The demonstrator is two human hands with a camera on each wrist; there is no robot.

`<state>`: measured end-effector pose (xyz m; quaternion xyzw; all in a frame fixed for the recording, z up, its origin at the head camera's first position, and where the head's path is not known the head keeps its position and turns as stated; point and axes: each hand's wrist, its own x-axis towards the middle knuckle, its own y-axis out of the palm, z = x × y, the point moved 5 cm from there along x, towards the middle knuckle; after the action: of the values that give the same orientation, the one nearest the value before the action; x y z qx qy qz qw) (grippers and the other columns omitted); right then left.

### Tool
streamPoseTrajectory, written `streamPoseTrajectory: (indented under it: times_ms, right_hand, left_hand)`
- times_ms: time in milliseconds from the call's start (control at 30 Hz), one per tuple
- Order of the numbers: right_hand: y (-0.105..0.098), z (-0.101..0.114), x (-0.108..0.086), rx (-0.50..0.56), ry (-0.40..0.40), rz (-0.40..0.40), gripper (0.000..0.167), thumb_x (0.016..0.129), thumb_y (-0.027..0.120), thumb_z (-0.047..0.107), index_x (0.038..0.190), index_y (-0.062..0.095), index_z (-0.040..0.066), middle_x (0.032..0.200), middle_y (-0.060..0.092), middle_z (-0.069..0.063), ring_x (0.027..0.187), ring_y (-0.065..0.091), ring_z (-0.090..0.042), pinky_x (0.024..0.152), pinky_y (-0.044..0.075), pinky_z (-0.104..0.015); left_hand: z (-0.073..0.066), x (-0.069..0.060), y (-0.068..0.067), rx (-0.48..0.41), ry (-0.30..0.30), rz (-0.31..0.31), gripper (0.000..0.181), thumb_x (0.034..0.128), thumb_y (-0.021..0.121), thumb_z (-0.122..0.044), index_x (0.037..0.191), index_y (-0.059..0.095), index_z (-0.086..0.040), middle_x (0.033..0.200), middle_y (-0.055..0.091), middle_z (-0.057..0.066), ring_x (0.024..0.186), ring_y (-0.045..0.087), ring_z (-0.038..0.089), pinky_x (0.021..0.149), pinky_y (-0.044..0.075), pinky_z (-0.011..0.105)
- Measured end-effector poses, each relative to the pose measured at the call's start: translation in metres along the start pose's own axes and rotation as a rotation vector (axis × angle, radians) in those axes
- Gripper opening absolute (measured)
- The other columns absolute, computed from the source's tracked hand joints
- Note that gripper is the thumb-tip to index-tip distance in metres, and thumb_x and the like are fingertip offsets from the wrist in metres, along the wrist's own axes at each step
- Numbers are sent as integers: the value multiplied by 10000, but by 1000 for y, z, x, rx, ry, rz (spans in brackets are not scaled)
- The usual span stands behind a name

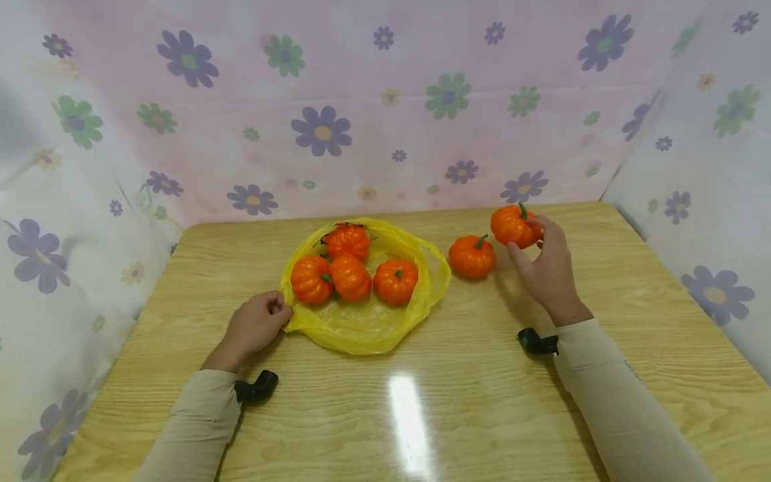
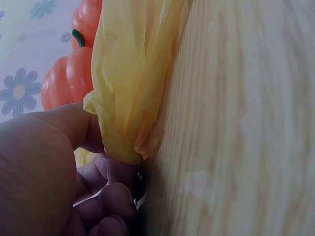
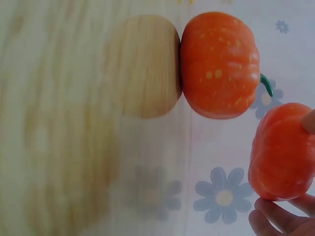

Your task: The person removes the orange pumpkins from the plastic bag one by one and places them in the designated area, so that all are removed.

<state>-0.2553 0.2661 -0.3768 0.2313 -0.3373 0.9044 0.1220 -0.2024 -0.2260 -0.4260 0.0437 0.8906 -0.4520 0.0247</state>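
Note:
A yellow plastic bag (image 1: 355, 335) lies spread wide on the table, several small orange pumpkins (image 1: 395, 282) with green stems inside it. At the bag's left edge my left hand (image 1: 255, 325) pinches the rim; the left wrist view shows the gathered yellow film (image 2: 123, 98) between thumb and fingers. My right hand (image 1: 549, 271) grips one orange pumpkin (image 1: 515, 226) by its side, raised off the table in the right wrist view. Just left of it, another pumpkin (image 1: 472, 258) sits on the table, stem up, beside the bag's right edge.
The wooden table (image 1: 482, 415) reaches back to a flowered cloth (image 1: 361, 80) hung behind and at both sides. Black devices are strapped at the left wrist (image 1: 258, 387) and the right wrist (image 1: 537, 342). Light glares on the tabletop's front middle.

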Motion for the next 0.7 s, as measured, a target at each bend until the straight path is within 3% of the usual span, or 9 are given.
streamPoseTrajectory:
  times_ms: [100, 333, 700]
  right_hand:
    - [-3, -4, 0, -17, 31, 24, 533, 923, 652, 104, 1359, 408, -83, 1426, 407, -301, 1200, 449, -458, 952, 393, -619]
    - [2, -13, 0, -86, 115, 173, 575, 984, 588, 176, 1410, 328, -108, 1450, 332, -367, 1301, 390, -534, 1068, 337, -656]
    - [-3, -19, 1, -119, 146, 232, 593, 996, 574, 192, 1427, 312, -120, 1477, 303, -382, 1351, 335, -556, 1103, 295, -658]
  left_hand:
    - [-1, 1, 0, 3, 1, -3, 154, 911, 586, -230, 803, 586, -121, 659, 516, 2, 570, 442, 172, 560, 331, 285]
    - [4, -3, 1, -3, -15, 0, 151, 903, 576, -231, 797, 579, -125, 653, 490, -8, 580, 431, 168, 553, 314, 281]
    - [1, 2, 1, 16, -8, 0, 142, 907, 576, -225, 814, 589, -119, 662, 506, -3, 576, 438, 170, 551, 318, 274]
